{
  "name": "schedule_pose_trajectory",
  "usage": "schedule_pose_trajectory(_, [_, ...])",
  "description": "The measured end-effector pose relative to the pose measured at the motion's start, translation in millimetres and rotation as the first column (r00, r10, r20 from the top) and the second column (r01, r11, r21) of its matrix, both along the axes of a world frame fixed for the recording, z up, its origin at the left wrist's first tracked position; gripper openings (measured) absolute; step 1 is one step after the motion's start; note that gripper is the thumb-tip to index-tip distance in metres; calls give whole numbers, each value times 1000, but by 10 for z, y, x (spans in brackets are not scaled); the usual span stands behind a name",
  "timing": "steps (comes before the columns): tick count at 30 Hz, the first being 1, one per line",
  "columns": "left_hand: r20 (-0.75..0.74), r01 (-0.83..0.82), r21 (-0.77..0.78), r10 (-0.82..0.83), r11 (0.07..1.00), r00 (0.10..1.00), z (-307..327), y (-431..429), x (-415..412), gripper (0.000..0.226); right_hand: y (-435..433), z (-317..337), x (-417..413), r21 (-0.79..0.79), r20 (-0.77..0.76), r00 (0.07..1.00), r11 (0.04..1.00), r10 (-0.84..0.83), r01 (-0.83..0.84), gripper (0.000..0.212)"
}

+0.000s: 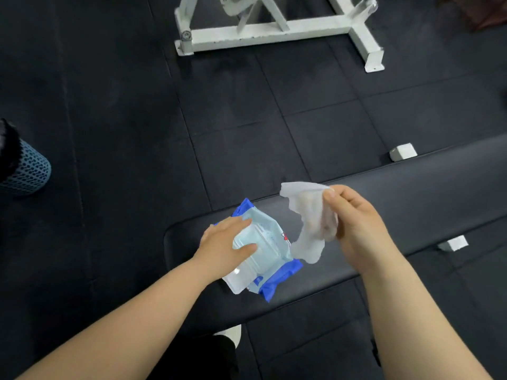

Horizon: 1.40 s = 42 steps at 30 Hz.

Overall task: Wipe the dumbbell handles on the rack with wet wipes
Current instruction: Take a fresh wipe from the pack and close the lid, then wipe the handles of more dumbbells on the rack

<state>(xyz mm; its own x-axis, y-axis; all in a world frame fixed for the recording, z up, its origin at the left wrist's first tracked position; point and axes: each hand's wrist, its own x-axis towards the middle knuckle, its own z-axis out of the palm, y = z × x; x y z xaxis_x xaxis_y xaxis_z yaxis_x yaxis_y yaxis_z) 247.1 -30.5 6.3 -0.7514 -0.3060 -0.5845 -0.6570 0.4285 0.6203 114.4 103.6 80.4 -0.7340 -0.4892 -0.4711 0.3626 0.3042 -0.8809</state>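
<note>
Above bench [411, 193], wipe [311, 212] hangs from right fingers [332, 198].

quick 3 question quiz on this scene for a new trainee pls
1. True or false: the left hand lies with straight fingers on top of the wipes pack.
2. What does the right hand pinch? A) a dumbbell handle B) a white wet wipe C) a spray bottle
3. Fill in: the wipes pack sits on a black padded ____.

Key: 1 true; 2 B; 3 bench
</note>
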Motion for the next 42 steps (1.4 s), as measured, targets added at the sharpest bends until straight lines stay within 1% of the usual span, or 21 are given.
schedule_pose_trajectory(1, [-97,-131,135,145,982,985,216,-17,24,65,-32,111,39,-17,29,999,999,42,-42,17])
schedule_pose_trajectory(2, [-158,-197,250,241,948,958,442,-30,59,71,-68,226,90,-37,53,994,995,90,-89,17])
schedule_pose_trajectory(4, [-225,-211,361,305,908,925,827,-79,147,79,-176,437,205,-72,67,980,980,188,-184,18])
schedule_pose_trajectory(5, [-257,-214,399,333,892,907,975,-121,199,75,-252,539,275,-73,56,971,970,234,-230,19])
schedule_pose_trajectory(7, [-300,-232,471,402,851,865,1236,-241,317,56,-451,747,416,-63,-1,950,948,313,-313,22])
schedule_pose_trajectory(10, [-315,-339,478,518,810,795,1559,-435,614,25,-818,1059,671,-26,-82,896,898,435,-439,24])
schedule_pose_trajectory(12, [-311,-459,482,636,746,706,1740,-569,901,12,-1086,1240,871,-8,-127,863,869,489,-494,32])
schedule_pose_trajectory(14, [-315,-554,470,717,687,622,1900,-715,1233,22,-1363,1365,1103,32,-191,812,830,552,-556,33])
schedule_pose_trajectory(18, [-279,-685,478,834,550,476,2180,-1018,1947,17,-1926,1544,1620,141,-291,672,725,681,-674,35])
schedule_pose_trajectory(21, [-279,-718,542,900,436,336,2369,-1211,2480,18,-2257,1757,2007,101,-169,597,616,785,-781,43])
schedule_pose_trajectory(23, [-256,-709,634,949,309,185,2510,-1324,2851,22,-2456,1918,2312,-109,-17,565,560,825,-821,50])
schedule_pose_trajectory(25, [-202,-637,751,979,175,31,2614,-1445,3261,24,-2630,1979,2685,-387,207,526,563,825,-730,53])
schedule_pose_trajectory(26, [-168,-593,796,985,117,-31,2639,-1509,3484,30,-2700,1942,2922,-454,279,480,555,831,-697,56])
schedule_pose_trajectory(28, [-81,-528,849,985,-13,-155,2634,-1660,3957,40,-2798,1846,3473,-432,402,411,566,818,-702,65])
schedule_pose_trajectory(30, [-9,-471,874,965,-119,-261,2591,-1799,4465,46,-2926,1778,3989,-361,455,382,559,804,-746,55])
schedule_pose_trajectory(32, [-20,-460,878,951,-131,-310,2521,-1871,4962,46,-3125,1766,4434,-293,379,391,510,839,-809,39])
schedule_pose_trajectory(35, [-48,-498,859,950,-119,-309,2376,-1849,5558,22,-3446,1737,5000,-164,207,373,408,905,-898,24])
schedule_pose_trajectory(37, [-61,-570,813,956,-119,-286,2225,-1766,5848,26,-3567,1692,5345,-138,172,297,321,939,-937,20])
schedule_pose_trajectory(38, [-70,-592,795,950,-131,-305,2173,-1733,5958,32,-3608,1659,5507,-143,164,241,265,957,-954,21])
schedule_pose_trajectory(40, [-150,-643,754,917,-136,-370,2144,-1719,6182,42,-3667,1639,5824,-141,154,156,179,976,-974,23])
schedule_pose_trajectory(42, [-309,-718,683,836,-137,-453,2255,-1744,6421,44,-3744,1706,6095,-162,122,113,132,986,-978,25])
